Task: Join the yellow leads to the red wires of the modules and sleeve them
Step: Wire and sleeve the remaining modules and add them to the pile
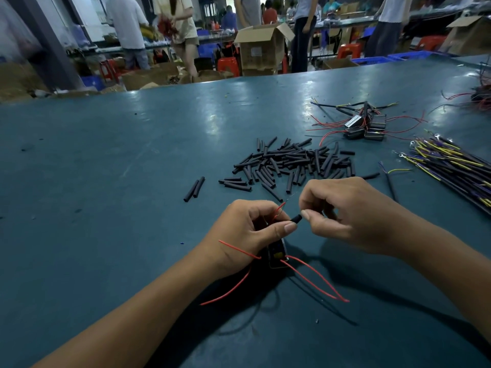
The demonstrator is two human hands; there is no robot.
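- Holding a module (pixel 277 254) low in its palm, the left hand (pixel 247 232) also pinches one red wire (pixel 279 208) between thumb and forefinger, bare end up; the grip is closed on both, just above the desk (pixel 119 181).
- Right hand (pixel 342 211): thumb and forefinger pinch a short black sleeve (pixel 296 218), mouth close to the left thumb. No yellow lead can be made out in either hand.
- Risk: sleeve fitted before any join is made would leave the red wire covered but unconnected; cause, wrong order of steps.
- Risk: frayed strands at the bare tip could fold back or snag at the sleeve mouth; cause, poor alignment.
- Risk: loose red wires (pixel 316 280) trailing under the wrists may catch and drag the module out of the palm.
- Risk: module is half hidden; its seating in the grip cannot be confirmed.
- Supplies: pile of sleeves (pixel 292 160) beyond the hands, spare modules (pixel 365 128) farther right, yellow leads (pixel 449 163) at right edge; reaching over could scatter the pile.
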